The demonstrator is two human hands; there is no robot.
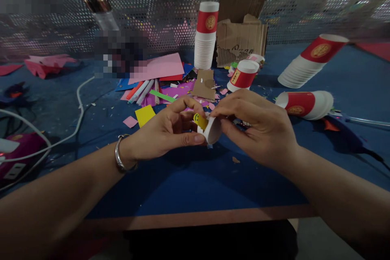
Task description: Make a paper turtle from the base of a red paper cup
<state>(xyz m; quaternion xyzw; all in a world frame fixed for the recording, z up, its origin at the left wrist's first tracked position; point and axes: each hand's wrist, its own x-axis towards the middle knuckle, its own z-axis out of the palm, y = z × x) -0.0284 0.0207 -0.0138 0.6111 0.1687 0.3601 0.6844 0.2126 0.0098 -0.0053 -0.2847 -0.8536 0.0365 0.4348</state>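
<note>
Above the near part of the blue table, my two hands meet on a small white paper cup piece, tilted on its side. My left hand is closed around its left side, the thumb pressed on the lower edge. A yellow piece with dark marks shows between the left fingers and the white piece; how it is attached I cannot tell. The fingertips of my right hand pinch the upper right edge. Just behind the hands stands an upside-down red and white paper cup.
Stacked paper cups stand before a torn cardboard box. More cups lean at right, near a lying cup. Coloured paper, glue sticks and scraps cover the middle. A white cable runs at left.
</note>
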